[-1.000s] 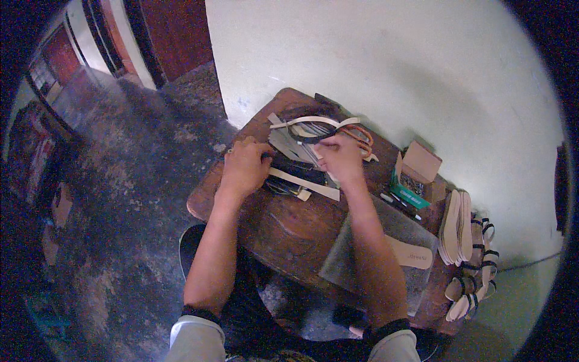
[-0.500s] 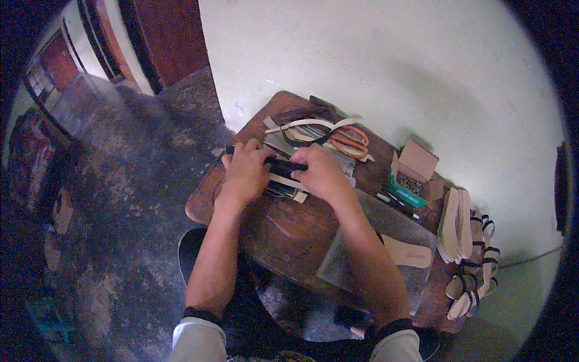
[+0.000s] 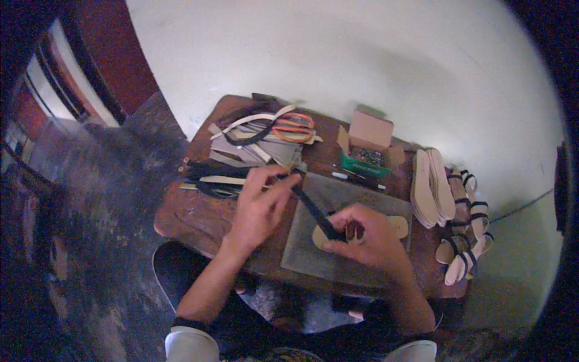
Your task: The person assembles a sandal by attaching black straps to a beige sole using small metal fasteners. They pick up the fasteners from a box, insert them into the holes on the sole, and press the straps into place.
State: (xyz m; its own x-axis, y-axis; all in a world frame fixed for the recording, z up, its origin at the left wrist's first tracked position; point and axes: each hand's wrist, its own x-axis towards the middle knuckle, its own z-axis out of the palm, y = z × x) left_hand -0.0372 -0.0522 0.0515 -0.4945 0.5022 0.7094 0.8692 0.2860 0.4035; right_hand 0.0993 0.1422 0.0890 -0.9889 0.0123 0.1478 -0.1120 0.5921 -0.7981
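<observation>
A narrow black strap [image 3: 313, 208] stretches slantwise between my two hands above the table. Its upper end is pinched in the fingers of my left hand [image 3: 259, 208]. My right hand [image 3: 380, 238] has its fingers curled round the lower end. Under my right hand a tan insole [image 3: 397, 226] lies on a grey mat [image 3: 301, 256], partly covered by that hand. Beyond my left hand lie more black straps [image 3: 220, 173] and a pale strip [image 3: 222, 180].
On the wooden table [image 3: 193, 217], orange-handled scissors [image 3: 294, 128] rest among cut strips. Behind the mat stands an open green box [image 3: 365, 163] of small metal pieces, with a marker [image 3: 339, 175] before it. Stacked insoles [image 3: 431, 190] and strapped sandals [image 3: 464, 262] line the right side.
Both hands have moved from the pile of straps toward the mat, the right one farther right. A black strap now spans between them. The view has shifted, too.
</observation>
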